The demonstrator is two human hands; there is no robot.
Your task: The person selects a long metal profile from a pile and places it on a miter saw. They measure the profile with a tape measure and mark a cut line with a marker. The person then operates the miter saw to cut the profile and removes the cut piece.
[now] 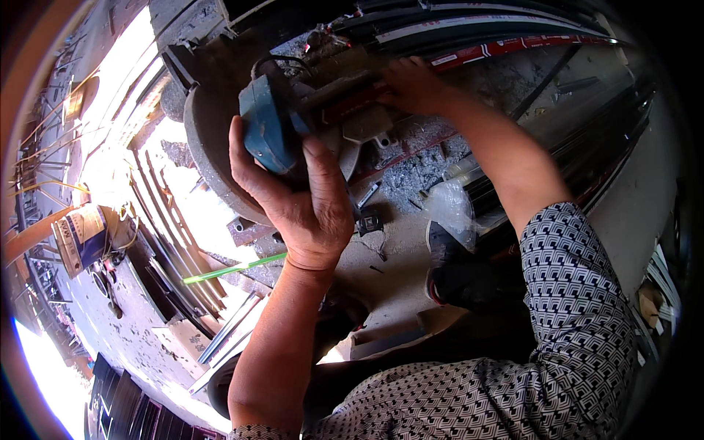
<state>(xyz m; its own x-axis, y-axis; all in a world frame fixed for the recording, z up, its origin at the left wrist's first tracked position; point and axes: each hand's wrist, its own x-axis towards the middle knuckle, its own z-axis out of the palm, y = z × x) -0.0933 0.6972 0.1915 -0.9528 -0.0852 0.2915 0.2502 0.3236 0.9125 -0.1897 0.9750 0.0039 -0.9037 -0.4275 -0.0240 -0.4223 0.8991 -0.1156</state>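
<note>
Left hand (304, 202) grips the blue saw handle (268, 132); beyond the handle, right hand (411, 84) presses closed on a red-striped profile (513, 48).

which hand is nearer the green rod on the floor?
Left. The left hand grips the saw's blue handle, its wrist just above the green rod. The right hand is farther up, pressing on the red-striped profile.

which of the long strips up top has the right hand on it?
The red-and-white strip. The right hand presses its near end by the saw; the black strips behind lie untouched.
</note>
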